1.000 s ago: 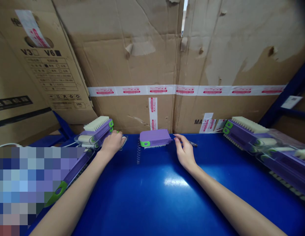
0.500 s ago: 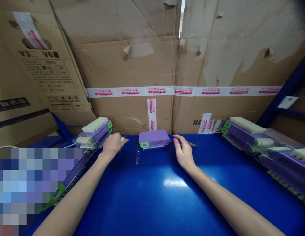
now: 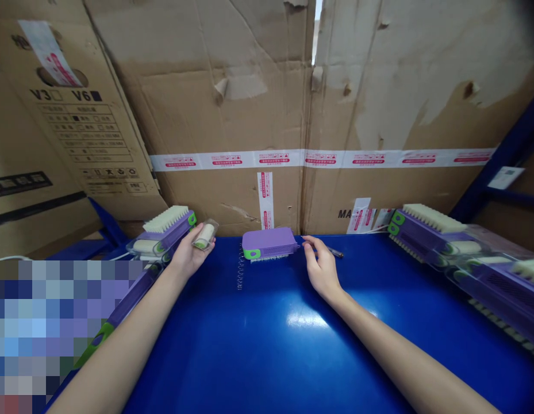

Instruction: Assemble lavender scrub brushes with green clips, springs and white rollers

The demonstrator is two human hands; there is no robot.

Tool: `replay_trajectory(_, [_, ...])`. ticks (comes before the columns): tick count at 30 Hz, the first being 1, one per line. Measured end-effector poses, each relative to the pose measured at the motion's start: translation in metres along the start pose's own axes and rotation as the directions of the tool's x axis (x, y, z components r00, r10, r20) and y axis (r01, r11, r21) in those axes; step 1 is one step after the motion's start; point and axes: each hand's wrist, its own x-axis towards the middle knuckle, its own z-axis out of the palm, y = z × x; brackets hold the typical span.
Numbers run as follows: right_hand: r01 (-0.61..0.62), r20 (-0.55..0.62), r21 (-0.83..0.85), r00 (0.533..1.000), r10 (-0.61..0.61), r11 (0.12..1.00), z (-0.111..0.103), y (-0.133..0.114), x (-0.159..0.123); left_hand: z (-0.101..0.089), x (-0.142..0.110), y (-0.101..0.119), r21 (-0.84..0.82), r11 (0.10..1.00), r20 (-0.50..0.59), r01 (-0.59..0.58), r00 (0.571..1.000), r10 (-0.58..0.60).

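Note:
My left hand (image 3: 189, 253) is closed around a small clear plastic case (image 3: 205, 234) with a white, green-ended roller-like piece inside, raised beside the brushes on the left. My right hand (image 3: 322, 263) rests on the blue tabletop, its fingers loosely bent and the thumb slightly apart, with nothing visible in it. Its fingertips are close to the right end of a purple brush block (image 3: 271, 238) with a green corner and pale bristles below. Behind that hand shows the end of a slender dark rod (image 3: 337, 253), most of it hidden. A thin metal coil spring (image 3: 240, 270) lies left of the block.
Purple-and-green brushes (image 3: 169, 227) with clear cases stand at the left, and more brushes (image 3: 465, 259) fill the right side. Cardboard sheets (image 3: 232, 115) wall off the back of the blue table (image 3: 258, 351). A blue metal post (image 3: 499, 149) rises at right.
My left hand has turned over and drawn slightly back and left, lifting the clear case into plain view. The right hand and the purple block stay in place.

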Motion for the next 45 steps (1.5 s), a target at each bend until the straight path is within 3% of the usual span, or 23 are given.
replay_trajectory(6, [0.011, -0.017, 0.004, 1.0, -0.011, 1.0, 0.0, 0.0, -0.001, 0.0, 0.0, 0.003, 0.012, 1.0, -0.014, -0.004, 1.0, 0.005])
replay_trajectory(9, [0.009, -0.019, 0.006, 1.0, -0.009, 1.0, 0.0, 0.0, 0.0, -0.003, 0.002, 0.004, 0.277, 0.96, -0.065, -0.042, 0.996, 0.062])
replay_trajectory(14, [0.007, -0.006, 0.001, 1.0, -0.007, 1.0, 0.0, 0.0, 0.0, -0.013, 0.009, 0.005, 0.653, 0.756, -0.171, -0.045, 0.963, 0.206])
replay_trajectory(15, [0.005, -0.003, -0.001, 1.0, -0.005, 1.0, 0.0, 0.0, 0.0, -0.014, 0.01, 0.005, 0.765, 0.641, -0.151, -0.065, 0.949, 0.277])
replay_trajectory(17, [0.002, -0.001, -0.002, 1.0, -0.002, 1.0, 0.0, 0.001, 0.0, -0.016, 0.013, 0.006, 0.962, 0.258, -0.027, -0.086, 0.914, 0.405])
replay_trajectory(19, [0.002, -0.002, 0.001, 1.0, -0.002, 1.0, 0.0, 0.001, 0.0, -0.015, 0.015, 0.005, 0.992, -0.109, 0.105, -0.065, 0.904, 0.414])
replay_trajectory(21, [0.005, -0.002, 0.0, 1.0, -0.005, 1.0, 0.0, 0.0, 0.0, -0.011, 0.016, 0.003, 0.967, -0.25, 0.139, -0.048, 0.921, 0.363])
replay_trajectory(24, [0.008, -0.004, -0.008, 1.0, -0.008, 1.0, 0.0, 0.0, 0.0, -0.004, 0.014, 0.002, 0.945, -0.322, 0.162, -0.052, 0.931, 0.328])
replay_trajectory(27, [0.009, -0.005, -0.012, 1.0, -0.009, 1.0, 0.0, 0.0, 0.0, 0.002, 0.009, 0.004, 0.916, -0.396, 0.212, -0.058, 0.91, 0.356])
replay_trajectory(32, [0.016, 0.007, -0.015, 1.0, -0.016, 1.0, 0.0, 0.0, 0.0, 0.012, -0.004, 0.008, 0.85, -0.522, 0.344, -0.065, 0.819, 0.459])
replay_trajectory(35, [0.02, 0.016, -0.025, 1.0, -0.019, 0.999, 0.0, 0.001, 0.0, 0.021, -0.012, 0.008, 0.82, -0.559, 0.433, -0.123, 0.773, 0.464])
replay_trajectory(40, [0.088, 0.032, -0.072, 0.996, -0.085, 0.994, 0.0, 0.001, -0.002, 0.038, -0.024, 0.002, 0.785, -0.556, 0.555, -0.274, 0.71, 0.434])
replay_trajectory(45, [0.283, 0.096, -0.165, 0.958, -0.27, 0.945, 0.0, -0.005, -0.007, 0.06, -0.047, -0.015, 0.665, -0.556, 0.731, -0.499, 0.585, 0.35])
